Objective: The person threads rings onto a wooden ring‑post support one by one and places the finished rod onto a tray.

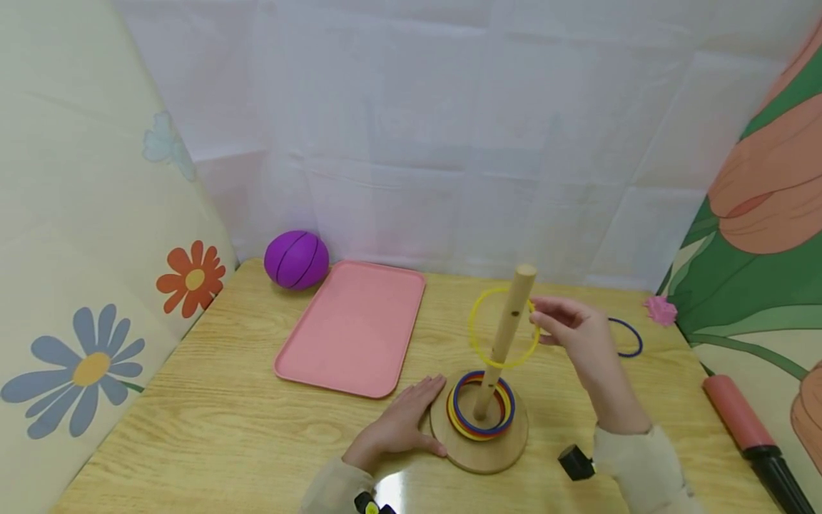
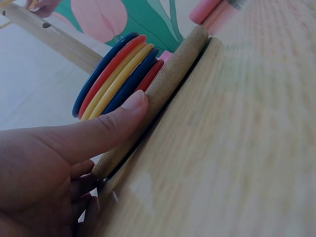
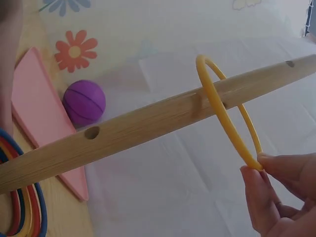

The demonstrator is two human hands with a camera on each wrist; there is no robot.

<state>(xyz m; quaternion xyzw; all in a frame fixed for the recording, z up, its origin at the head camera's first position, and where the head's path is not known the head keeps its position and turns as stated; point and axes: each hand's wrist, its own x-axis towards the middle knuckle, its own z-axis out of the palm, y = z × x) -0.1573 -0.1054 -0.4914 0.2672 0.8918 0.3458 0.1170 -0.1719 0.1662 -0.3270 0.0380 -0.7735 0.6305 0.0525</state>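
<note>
My right hand (image 1: 574, 330) pinches a yellow ring (image 3: 224, 120) between thumb and fingertips. The ring encircles the upper part of a wooden post (image 1: 511, 321), held tilted in the right wrist view. Several blue, red and yellow rings (image 2: 117, 74) lie stacked round the post's foot on a round wooden base (image 1: 484, 458). Against the left edge of that base rests my left hand (image 1: 403, 422), its fingers extended and thumb spread apart. In the left wrist view the thumb (image 2: 129, 111) touches the base's rim, while its other fingers are partly hidden.
Left of the post lies a pink tray (image 1: 356, 328), with a purple ball (image 1: 297, 260) behind its far left corner. A loose blue ring (image 1: 640, 343) lies beyond the right hand. Farther right are a pink spiky piece (image 1: 661, 311) and a pink-and-black pump-like cylinder (image 1: 741, 414).
</note>
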